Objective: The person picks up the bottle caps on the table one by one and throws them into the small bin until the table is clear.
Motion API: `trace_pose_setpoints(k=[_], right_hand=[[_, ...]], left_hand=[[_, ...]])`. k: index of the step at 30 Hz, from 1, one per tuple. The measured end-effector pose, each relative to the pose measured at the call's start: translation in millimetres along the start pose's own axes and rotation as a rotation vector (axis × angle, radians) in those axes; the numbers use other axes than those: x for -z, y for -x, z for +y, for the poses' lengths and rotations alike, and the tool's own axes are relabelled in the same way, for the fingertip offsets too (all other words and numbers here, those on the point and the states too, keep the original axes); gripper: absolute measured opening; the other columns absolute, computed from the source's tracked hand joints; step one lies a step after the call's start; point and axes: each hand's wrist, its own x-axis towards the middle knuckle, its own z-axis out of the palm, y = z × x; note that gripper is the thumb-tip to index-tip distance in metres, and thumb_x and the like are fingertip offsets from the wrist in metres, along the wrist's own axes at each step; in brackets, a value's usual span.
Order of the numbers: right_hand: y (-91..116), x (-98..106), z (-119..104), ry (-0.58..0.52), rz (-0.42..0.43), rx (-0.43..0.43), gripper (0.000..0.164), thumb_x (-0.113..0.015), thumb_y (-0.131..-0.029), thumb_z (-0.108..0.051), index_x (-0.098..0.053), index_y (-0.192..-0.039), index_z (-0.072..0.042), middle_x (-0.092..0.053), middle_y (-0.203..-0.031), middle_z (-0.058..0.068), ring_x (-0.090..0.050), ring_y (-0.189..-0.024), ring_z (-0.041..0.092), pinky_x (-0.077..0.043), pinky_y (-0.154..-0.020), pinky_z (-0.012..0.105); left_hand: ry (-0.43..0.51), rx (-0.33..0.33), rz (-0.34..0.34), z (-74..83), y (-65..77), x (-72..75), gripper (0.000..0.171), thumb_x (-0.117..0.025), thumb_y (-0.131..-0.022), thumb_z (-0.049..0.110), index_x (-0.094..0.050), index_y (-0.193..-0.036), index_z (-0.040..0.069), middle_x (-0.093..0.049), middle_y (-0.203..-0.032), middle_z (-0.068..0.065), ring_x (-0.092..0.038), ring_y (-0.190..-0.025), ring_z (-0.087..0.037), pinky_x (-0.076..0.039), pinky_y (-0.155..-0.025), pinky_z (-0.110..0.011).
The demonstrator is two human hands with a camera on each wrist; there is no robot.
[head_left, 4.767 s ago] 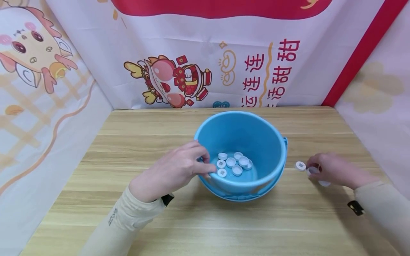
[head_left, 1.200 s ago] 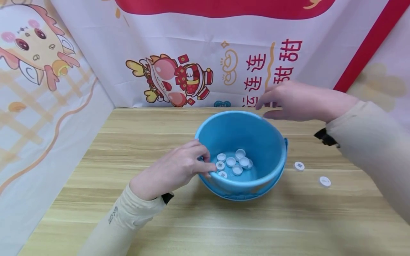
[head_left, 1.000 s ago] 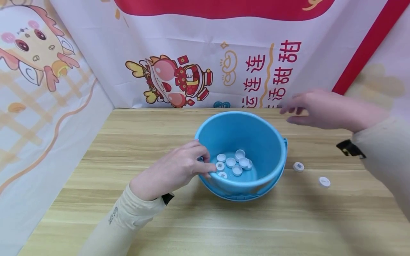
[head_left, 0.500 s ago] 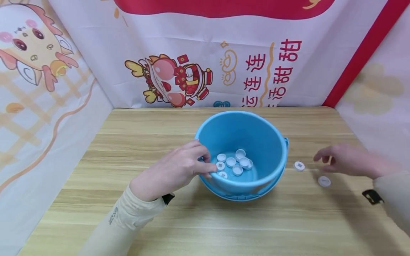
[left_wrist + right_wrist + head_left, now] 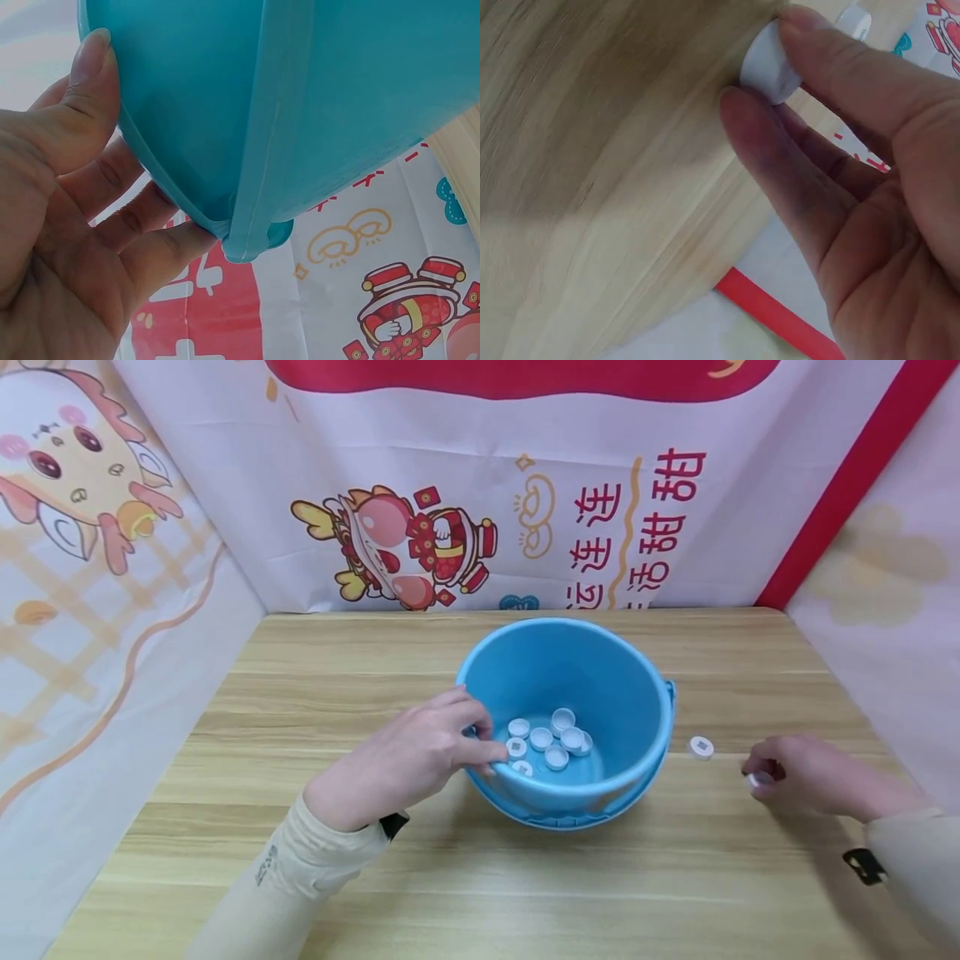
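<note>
A blue bucket (image 5: 570, 660) stands on the wooden table, with several white round bottle caps (image 5: 557, 757) lying on its bottom. My left hand (image 5: 420, 747) grips the bucket's left rim, thumb on one side and fingers on the other, as the left wrist view also shows. To the right of the bucket, my right hand (image 5: 806, 777) pinches a white bottle cap (image 5: 769, 64) between thumb and fingers, close to the tabletop. Another white cap (image 5: 701, 747), with a square printed mark, lies on the table between the bucket and that hand.
The wooden table (image 5: 300, 693) reaches back to a white printed cloth (image 5: 465, 460) hung behind it. More cloth hangs along the left and right sides. The bucket's blue handle (image 5: 566, 821) hangs down at its front.
My right hand deposited a cap over the bucket, swung back to the right and lowered, and now pinches one of the two caps from the table. The left hand stays on the rim.
</note>
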Motion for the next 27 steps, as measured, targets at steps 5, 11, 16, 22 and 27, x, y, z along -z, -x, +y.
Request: trace_pose_setpoints(k=[5, 11, 16, 22, 27], right_hand=[[-2.8, 2.4, -4.7, -0.006, -0.009, -0.026, 0.017, -0.084, -0.077, -0.011, -0.075, -0.09, -0.011, -0.062, -0.079, -0.008, -0.053, -0.071, 0.011, -0.051, -0.062, 0.033], [-4.5, 7.5, -10.3, -0.033, -0.064, -0.093, 0.018, -0.084, -0.077, -0.008, -0.075, -0.092, -0.007, -0.064, -0.081, -0.003, -0.055, -0.072, 0.016, -0.053, -0.065, 0.037], [-5.2, 8.0, -13.0, -0.036, -0.086, -0.129, 0.018, -0.083, -0.078, -0.007, -0.076, -0.094, -0.007, -0.065, -0.082, -0.002, -0.056, -0.073, 0.018, -0.054, -0.066, 0.039], [-5.8, 5.6, -15.0, -0.026, -0.066, -0.115, 0.017, -0.082, -0.078, -0.003, -0.075, -0.093, -0.007, -0.064, -0.081, -0.002, -0.056, -0.073, 0.017, -0.053, -0.064, 0.038], [-2.7, 3.2, -12.4, -0.004, -0.037, -0.083, 0.019, -0.082, -0.077, -0.003, -0.075, -0.094, -0.008, -0.066, -0.084, -0.002, -0.06, -0.075, 0.016, -0.055, -0.066, 0.041]], left_hand=[[-0.006, 0.009, -0.004, -0.3, 0.9, 0.4, 0.032, -0.083, -0.078, 0.005, -0.079, -0.108, 0.017, -0.066, -0.099, -0.006, -0.059, -0.095, -0.021, -0.057, -0.085, -0.032], [-0.023, -0.005, 0.0, 0.4, 1.3, -0.3, 0.033, -0.083, -0.079, 0.004, -0.079, -0.108, 0.017, -0.066, -0.098, -0.006, -0.058, -0.094, -0.021, -0.056, -0.085, -0.031], [-0.027, -0.012, 0.005, 0.7, 1.5, 0.0, 0.032, -0.083, -0.079, 0.004, -0.079, -0.108, 0.017, -0.065, -0.098, -0.006, -0.059, -0.094, -0.022, -0.056, -0.085, -0.03], [-0.028, -0.001, 0.008, 0.8, 1.9, 0.2, 0.032, -0.083, -0.079, 0.004, -0.079, -0.108, 0.017, -0.066, -0.1, -0.006, -0.059, -0.096, -0.022, -0.056, -0.086, -0.032], [-0.024, -0.003, 0.019, 0.8, 1.4, -1.5, 0.033, -0.083, -0.078, 0.004, -0.079, -0.107, 0.017, -0.066, -0.099, -0.006, -0.059, -0.096, -0.022, -0.057, -0.085, -0.032]])
